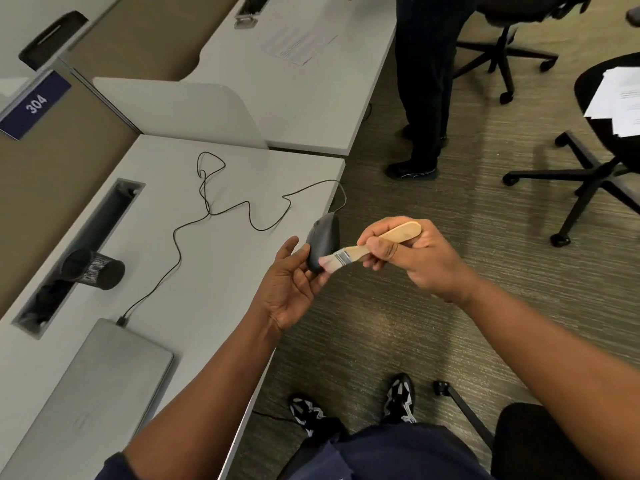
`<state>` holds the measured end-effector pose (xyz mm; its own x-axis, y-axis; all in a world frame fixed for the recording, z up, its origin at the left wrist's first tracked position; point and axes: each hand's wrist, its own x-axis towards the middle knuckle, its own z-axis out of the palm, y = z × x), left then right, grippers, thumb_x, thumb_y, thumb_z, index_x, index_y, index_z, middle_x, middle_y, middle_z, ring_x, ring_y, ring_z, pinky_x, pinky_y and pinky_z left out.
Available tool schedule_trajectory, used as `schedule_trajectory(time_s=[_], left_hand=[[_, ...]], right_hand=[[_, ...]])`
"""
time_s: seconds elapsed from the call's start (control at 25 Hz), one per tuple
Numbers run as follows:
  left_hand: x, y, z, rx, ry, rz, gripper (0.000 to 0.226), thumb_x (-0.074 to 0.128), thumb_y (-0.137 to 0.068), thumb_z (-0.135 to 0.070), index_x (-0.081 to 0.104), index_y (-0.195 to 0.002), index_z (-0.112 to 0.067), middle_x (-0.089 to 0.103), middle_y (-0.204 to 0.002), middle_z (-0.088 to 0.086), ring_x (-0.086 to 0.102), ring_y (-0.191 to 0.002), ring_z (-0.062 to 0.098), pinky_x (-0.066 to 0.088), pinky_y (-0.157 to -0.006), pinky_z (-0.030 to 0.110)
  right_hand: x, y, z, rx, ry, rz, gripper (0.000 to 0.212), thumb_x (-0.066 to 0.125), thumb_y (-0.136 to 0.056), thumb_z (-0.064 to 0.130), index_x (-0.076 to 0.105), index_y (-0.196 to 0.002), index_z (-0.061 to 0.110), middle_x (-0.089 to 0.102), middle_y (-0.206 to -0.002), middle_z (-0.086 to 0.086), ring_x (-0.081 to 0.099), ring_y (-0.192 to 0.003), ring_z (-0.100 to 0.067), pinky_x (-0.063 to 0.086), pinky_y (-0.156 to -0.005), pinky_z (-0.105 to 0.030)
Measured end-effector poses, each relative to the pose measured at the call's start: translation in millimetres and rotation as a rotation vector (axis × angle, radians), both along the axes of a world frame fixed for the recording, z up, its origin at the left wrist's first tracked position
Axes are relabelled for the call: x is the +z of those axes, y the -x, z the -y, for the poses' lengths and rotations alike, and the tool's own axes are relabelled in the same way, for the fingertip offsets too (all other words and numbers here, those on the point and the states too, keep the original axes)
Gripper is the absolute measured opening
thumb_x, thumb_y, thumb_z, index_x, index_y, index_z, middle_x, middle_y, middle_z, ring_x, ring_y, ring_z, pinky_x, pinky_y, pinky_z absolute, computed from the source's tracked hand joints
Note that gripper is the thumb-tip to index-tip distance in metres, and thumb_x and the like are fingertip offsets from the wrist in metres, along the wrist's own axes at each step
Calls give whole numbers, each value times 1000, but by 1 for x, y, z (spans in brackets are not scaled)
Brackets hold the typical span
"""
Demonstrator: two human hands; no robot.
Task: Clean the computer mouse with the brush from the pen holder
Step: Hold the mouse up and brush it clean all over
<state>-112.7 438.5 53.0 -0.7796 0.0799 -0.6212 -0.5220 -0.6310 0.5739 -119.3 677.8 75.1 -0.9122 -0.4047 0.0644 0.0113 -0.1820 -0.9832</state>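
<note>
A dark grey wired computer mouse (pixel 322 239) is held up off the desk's right edge in my left hand (pixel 290 285), fingers cupped under and behind it. My right hand (pixel 412 254) grips the pale wooden handle of a flat brush (pixel 363 249). Its light bristles touch the lower side of the mouse. The mouse's thin black cable (pixel 221 211) loops back over the white desk (pixel 214 271) to a closed grey laptop (pixel 100 386). A black mesh pen holder (pixel 98 270) lies on its side at the desk's cable slot.
A grey divider panel (pixel 180 110) stands at the desk's far end, with a second desk and a paper sheet (pixel 298 45) beyond. A person in dark trousers (pixel 424 84) stands by it. Office chairs (pixel 588 174) sit to the right on carpet.
</note>
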Motion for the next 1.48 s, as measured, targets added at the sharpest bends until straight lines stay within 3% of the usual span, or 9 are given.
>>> schedule_trajectory(time_s=[0.16, 0.36, 0.48, 0.64, 0.72, 0.92, 1.12, 1.28, 1.48], left_hand=[[1, -1, -1, -12, -24, -12, 61, 71, -86, -7, 47, -141, -22, 75, -120, 19, 79, -97, 32, 68, -67, 39], [2, -2, -3, -64, 51, -33, 78, 73, -85, -10, 41, -153, -25, 66, -131, 18, 79, -97, 31, 66, -63, 35], [3, -2, -4, -66, 88, -36, 87, 73, -82, -10, 36, -159, -26, 66, -130, 18, 80, -94, 30, 66, -62, 35], [3, 1, -4, -129, 181, -52, 97, 77, -78, -6, 33, -162, -29, 64, -135, 17, 78, -105, 35, 66, -68, 37], [2, 3, -6, -179, 238, -81, 102, 79, -76, -4, 31, -162, -31, 71, -130, 16, 77, -108, 34, 66, -72, 40], [-1, 2, -6, -328, 525, -174, 111, 88, -76, -11, 26, -164, -36, 79, -123, 0, 76, -113, 22, 59, -98, 51], [-3, -2, -13, -366, 872, -391, 120, 93, -79, -11, 18, -167, -41, 79, -105, -20, 76, -104, 8, 60, -76, 15], [3, -5, -22, -449, 1150, -547, 135, 95, -76, -30, -6, -154, -71, 74, -111, -17, 74, -96, 3, 58, -79, 13], [1, -4, -22, -494, 1372, -630, 143, 92, -75, -33, -23, -151, -69, 75, -125, -7, 74, -90, 5, 57, -77, 22]], right_hand=[[-11, 10, 2, -281, -195, -79, 8, 69, -98, 22, 76, -103, 23, 74, -90, -20, 68, -81, -43, 56, -68, -54], [-11, 9, 5, -262, -299, -200, 11, 65, -102, 18, 75, -106, 17, 70, -78, 16, 59, -62, -2, 42, -55, -16], [-5, 10, 1, -124, -186, -81, 13, 65, -101, 15, 75, -102, 9, 75, -84, -8, 68, -72, -21, 54, -61, -31], [5, 12, 2, -87, 66, 103, 14, 62, -100, 15, 74, -100, 8, 76, -83, -10, 71, -75, -20, 58, -65, -26], [6, 15, 7, -160, 12, 181, 13, 62, -102, 12, 74, -97, 11, 76, -81, -10, 70, -73, -18, 57, -64, -28], [3, 17, 3, -432, -287, -50, 11, 65, -102, 23, 73, -96, 24, 76, -83, -5, 73, -78, -19, 59, -68, -31], [13, 16, 14, -49, -233, 67, 10, 64, -102, 16, 73, -100, 13, 76, -84, -6, 72, -76, -18, 57, -64, -25], [17, 16, 20, 53, -320, 102, 10, 64, -102, 16, 73, -99, 13, 76, -82, -9, 70, -73, -17, 57, -65, -28], [25, 16, 26, -15, -487, -21, 13, 64, -102, 24, 73, -92, 20, 77, -78, -3, 71, -68, -11, 60, -67, -32]])
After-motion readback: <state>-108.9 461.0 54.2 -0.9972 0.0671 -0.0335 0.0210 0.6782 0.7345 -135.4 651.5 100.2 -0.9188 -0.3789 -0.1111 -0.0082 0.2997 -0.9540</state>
